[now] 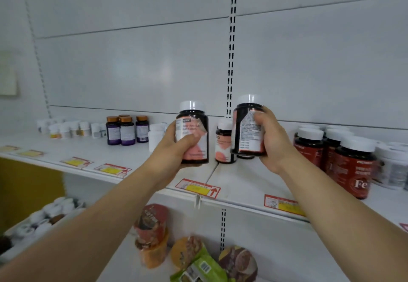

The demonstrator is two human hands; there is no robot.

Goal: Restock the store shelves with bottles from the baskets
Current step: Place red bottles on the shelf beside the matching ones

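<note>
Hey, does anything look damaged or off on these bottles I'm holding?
Yes. On the bottle in the left hand, the label's upper right corner is peeling away by the thumb. The right hand's bottle looks intact.

White metal shelf (242, 184): purple amber-capped bottles (127, 130) centre left, red white-capped bottles (351, 167) right, small white jars (66, 128) far left.

A white panelled metal back wall (132, 61) fills the far side, crossed by thin horizontal seams. A black-slotted white upright rail (231, 45) runs down its middle, and a second slotted rail (36, 45) slants at the left. Soft, even light leaves a faint sheen on the panels. A mustard-yellow surface (28, 191) shows at the lower left.
</note>
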